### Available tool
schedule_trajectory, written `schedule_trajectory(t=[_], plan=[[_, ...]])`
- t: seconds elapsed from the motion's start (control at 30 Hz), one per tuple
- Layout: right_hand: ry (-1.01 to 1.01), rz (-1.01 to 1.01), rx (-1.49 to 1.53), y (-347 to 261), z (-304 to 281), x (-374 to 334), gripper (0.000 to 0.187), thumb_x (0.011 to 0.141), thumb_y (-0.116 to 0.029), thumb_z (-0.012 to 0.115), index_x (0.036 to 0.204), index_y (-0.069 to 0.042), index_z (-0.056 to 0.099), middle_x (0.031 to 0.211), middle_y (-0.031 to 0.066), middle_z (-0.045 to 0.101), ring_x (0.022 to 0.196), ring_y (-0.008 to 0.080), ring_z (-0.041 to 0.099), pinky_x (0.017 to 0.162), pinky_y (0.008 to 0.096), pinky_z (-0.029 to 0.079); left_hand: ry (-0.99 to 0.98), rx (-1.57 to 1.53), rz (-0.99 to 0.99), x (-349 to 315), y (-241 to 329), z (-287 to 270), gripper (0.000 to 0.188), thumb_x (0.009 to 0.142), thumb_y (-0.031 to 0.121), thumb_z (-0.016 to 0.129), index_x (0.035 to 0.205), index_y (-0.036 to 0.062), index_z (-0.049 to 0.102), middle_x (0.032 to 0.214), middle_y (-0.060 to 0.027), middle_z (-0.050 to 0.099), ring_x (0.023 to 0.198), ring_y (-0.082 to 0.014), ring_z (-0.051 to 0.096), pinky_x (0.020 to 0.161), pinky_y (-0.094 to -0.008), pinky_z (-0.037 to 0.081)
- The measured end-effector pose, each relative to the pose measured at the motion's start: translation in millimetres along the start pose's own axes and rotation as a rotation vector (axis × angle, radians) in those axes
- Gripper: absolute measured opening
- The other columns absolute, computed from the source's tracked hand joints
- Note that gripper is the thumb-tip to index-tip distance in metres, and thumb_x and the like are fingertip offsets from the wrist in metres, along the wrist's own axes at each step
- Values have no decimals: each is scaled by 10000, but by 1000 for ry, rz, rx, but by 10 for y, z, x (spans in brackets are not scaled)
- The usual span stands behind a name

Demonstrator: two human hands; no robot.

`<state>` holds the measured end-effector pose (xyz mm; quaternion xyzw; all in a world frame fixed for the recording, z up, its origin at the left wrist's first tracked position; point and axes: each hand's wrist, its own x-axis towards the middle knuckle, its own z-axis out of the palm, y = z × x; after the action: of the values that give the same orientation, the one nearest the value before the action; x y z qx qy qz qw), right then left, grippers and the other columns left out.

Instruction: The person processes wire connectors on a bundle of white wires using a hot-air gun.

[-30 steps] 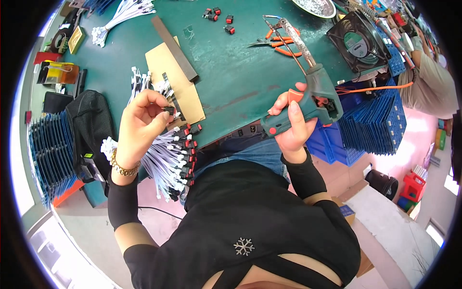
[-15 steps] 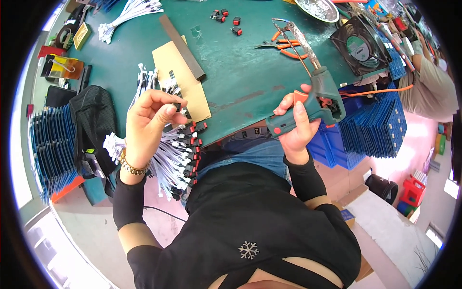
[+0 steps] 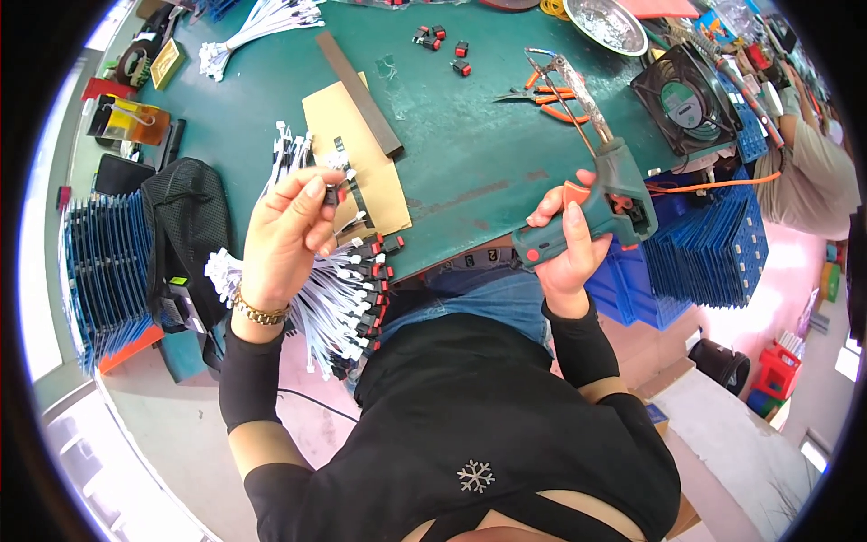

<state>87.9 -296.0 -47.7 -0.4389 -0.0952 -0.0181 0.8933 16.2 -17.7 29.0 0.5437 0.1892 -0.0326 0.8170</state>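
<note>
Green mat (image 3: 470,154) under your hands, and your left hand (image 3: 287,228) has come up since a second ago: it was down at the bundle of white leads (image 3: 330,303) hanging over the bench edge, and now it sits higher, just above the brown card (image 3: 348,149). Its thumb and first fingers are pinched shut on a small black-and-red part (image 3: 334,191) with a white lead trailing from it, raised clear of the card. That reads as one piece picked out of the bundle and held up ready for work.

Your right hand (image 3: 569,248) is wrapped tight round the grip of the teal gun-type iron (image 3: 603,194), forefinger resting on the orange trigger; its long metal tip points away from you toward the orange pliers (image 3: 546,95). The iron has barely shifted over the last second, so it stands well apart from the pinched part and the two have yet to meet.

Loose red-and-black parts (image 3: 442,41) lie farther up the mat, near the dark bar (image 3: 361,95); a black fan (image 3: 682,99) sits at your right.
</note>
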Motion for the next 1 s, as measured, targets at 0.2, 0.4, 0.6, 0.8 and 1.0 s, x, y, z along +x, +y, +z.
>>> schedule_trajectory(t=[0.2, 0.4, 0.6, 0.8, 1.0], plan=[[8, 10, -4, -7, 11, -3, 380, 878, -69, 542, 1239, -29, 430, 819, 120, 586, 675, 161, 552, 628, 317, 509, -55, 69, 18, 7, -48, -63, 216, 941, 169, 561, 1037, -17, 614, 875, -94, 665, 559, -65, 547, 539, -225, 499], [3, 17, -67, -20, 37, -3, 384, 879, -104, 536, 1234, -19, 417, 817, 119, 561, 674, 159, 534, 627, 309, 494, 60, 266, 42, 19, -54, -3, 114, 935, 80, 539, 969, 14, 626, 893, -81, 679, 566, -61, 558, 540, -193, 466], [4, 10, -74, -11, 29, 3, 384, 877, -104, 538, 1231, -18, 419, 815, 120, 561, 672, 160, 535, 623, 308, 495, 127, 1003, 341, 96, -92, -31, 70, 863, 48, 610, 924, 21, 631, 785, -53, 623, 638, -124, 572, 573, -257, 446], [3, 9, -23, -1, 26, 6, 378, 871, -69, 549, 1228, -24, 433, 818, 124, 590, 669, 162, 557, 620, 317, 514, 159, 1195, 375, 89, -80, 65, 87, 774, 17, 666, 854, -12, 647, 777, -104, 575, 734, -232, 586, 654, -329, 458], [-3, -2, -26, 13, 0, -2, 385, 868, -72, 554, 1230, -27, 429, 817, 127, 589, 669, 163, 556, 622, 316, 513, 101, 1218, 497, 104, -180, 25, 59, 752, 13, 692, 802, -7, 670, 765, -93, 576, 668, -212, 577, 610, -302, 455]])
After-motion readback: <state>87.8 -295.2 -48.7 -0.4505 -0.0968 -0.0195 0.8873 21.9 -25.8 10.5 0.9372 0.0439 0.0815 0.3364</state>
